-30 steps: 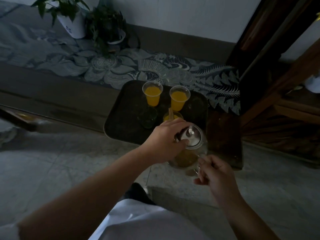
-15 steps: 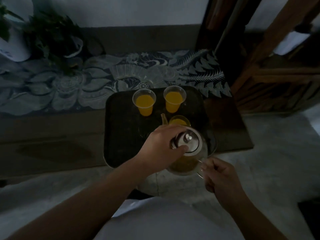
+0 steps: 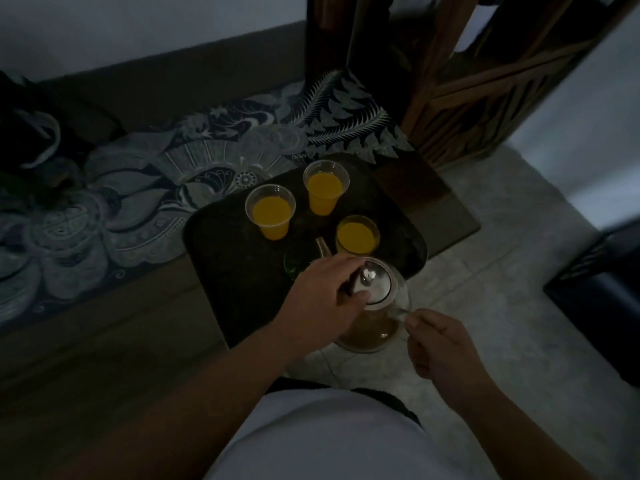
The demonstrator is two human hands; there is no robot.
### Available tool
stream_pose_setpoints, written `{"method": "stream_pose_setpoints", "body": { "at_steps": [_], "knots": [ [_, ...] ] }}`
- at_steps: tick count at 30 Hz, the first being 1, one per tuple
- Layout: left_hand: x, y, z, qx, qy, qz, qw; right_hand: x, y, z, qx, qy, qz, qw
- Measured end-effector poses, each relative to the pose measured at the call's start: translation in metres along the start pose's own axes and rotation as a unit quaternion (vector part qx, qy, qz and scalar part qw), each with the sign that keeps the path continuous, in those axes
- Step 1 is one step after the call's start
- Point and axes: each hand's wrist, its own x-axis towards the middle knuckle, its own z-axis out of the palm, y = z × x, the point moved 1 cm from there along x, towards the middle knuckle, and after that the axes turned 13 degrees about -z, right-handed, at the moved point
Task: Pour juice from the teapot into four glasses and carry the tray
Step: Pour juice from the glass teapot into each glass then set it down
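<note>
right hand [image 3: 438, 348] pinches teapot [image 3: 372, 317] handle | left hand [image 3: 323, 299] presses lid [image 3: 375, 284], fingers curled | teapot hangs over tray [image 3: 221, 271] near edge | 3 filled glasses [image 3: 323, 190] beyond | tray's near corner overhangs floor [image 3: 485, 296]

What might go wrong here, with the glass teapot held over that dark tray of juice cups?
The fourth clear cup is barely visible in the dim light under the glass teapot's spout, so a pour may miss it. The left hand holds down the metal lid; if it slips, the lid could drop. The right hand pinches only the thin handle. The dark tray overhangs the step's edge and might tip.
</note>
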Motion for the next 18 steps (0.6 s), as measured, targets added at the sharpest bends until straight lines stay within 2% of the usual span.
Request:
{"method": "stream_pose_setpoints", "body": {
  "at_steps": [13,18],
  "knots": [
    [-0.008,-0.011,0.004,-0.071,-0.018,-0.046,0.996,-0.009,-0.013,0.007,-0.097,-0.013,0.021,0.995],
    [-0.009,-0.013,0.008,-0.109,-0.035,-0.077,0.990,-0.010,-0.024,0.011,-0.117,-0.008,0.058,0.991]
  ]
}}
